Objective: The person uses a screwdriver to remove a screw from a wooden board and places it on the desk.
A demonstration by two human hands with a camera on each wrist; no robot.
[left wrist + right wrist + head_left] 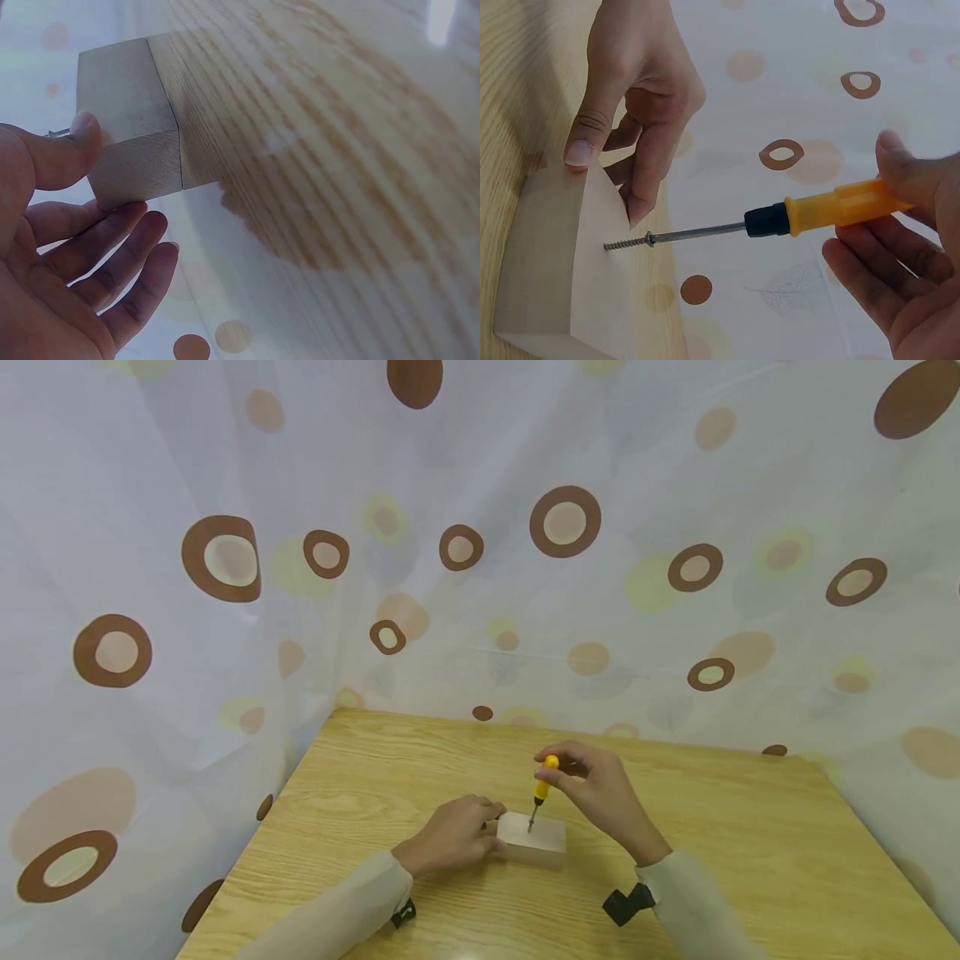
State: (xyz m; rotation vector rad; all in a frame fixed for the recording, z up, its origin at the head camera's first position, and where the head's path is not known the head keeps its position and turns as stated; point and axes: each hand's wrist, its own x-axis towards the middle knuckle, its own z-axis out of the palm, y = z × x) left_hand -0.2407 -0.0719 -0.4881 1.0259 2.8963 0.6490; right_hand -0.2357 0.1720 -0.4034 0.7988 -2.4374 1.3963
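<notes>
A pale wooden block lies flat on the table. My left hand grips its left end, thumb on the near side and fingers on the far side; in the left wrist view the thumb presses the block's edge. A screw stands in the block's top face, most of its thread showing. My right hand pinches the yellow handle of a screwdriver between thumb and fingers. The screwdriver's tip meets the screw's head, and its shaft lines up with the screw, leaning slightly in the head view.
The wood-grain table reaches back to a white curtain printed with brown, pink and yellow circles. Black wrist mounts hang by both cuffs, just above the table.
</notes>
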